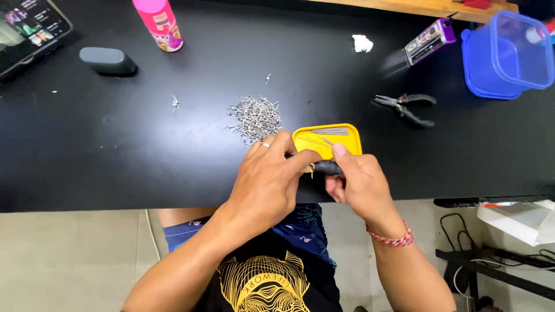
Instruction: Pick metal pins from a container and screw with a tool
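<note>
Both hands meet just below the yellow tray (354, 136). Right hand (361, 184), grip clamped on a small dark tool (327, 167); left hand (267, 182) pinches its tip. Light, stiff, probably slippery: best held mid-body. Pin pile (256, 117) left of tray.

At the near edge of the tabletop (115, 162) the left hand (266, 185) and right hand (358, 182) meet over a small tool (327, 167); just behind them lies a tray (347, 143), with a pile of pins (256, 118) to its left; pliers (404, 107) lie right of the tray; a lidded container (509, 55) occupies the far right corner; a spray can (159, 24) stands at the far edge, left.
</note>
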